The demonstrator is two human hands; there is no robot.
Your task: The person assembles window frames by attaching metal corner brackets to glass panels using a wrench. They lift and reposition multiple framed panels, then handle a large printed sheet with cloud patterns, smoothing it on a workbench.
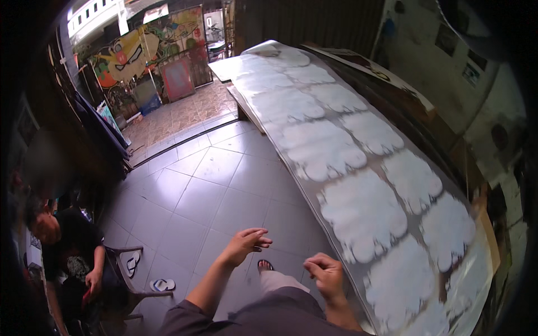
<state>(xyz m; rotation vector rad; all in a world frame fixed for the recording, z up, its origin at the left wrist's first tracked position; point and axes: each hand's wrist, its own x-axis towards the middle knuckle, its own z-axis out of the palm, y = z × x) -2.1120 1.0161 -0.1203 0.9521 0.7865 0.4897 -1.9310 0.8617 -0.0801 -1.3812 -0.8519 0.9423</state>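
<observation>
My left hand [249, 246] is held in the air above the tiled floor, its fingers stretched out and nothing in them. My right hand [326, 274] hovers by the near long edge of a long table, its fingers curled in and nothing showing between them. Along the table lies a long sheet [343, 167] with a glossy surface. Two rows of whitish, scallop-edged patches [364, 215] cover it, with grey gaps between them. Neither hand touches the sheet.
At the lower left a person [73, 252] sits on a chair [131, 285], holding something red. Flip-flops [162, 284] lie on the floor [207, 196]. Boards [381, 75] lean behind the table. A painted wall [140, 56] stands beyond the doorway.
</observation>
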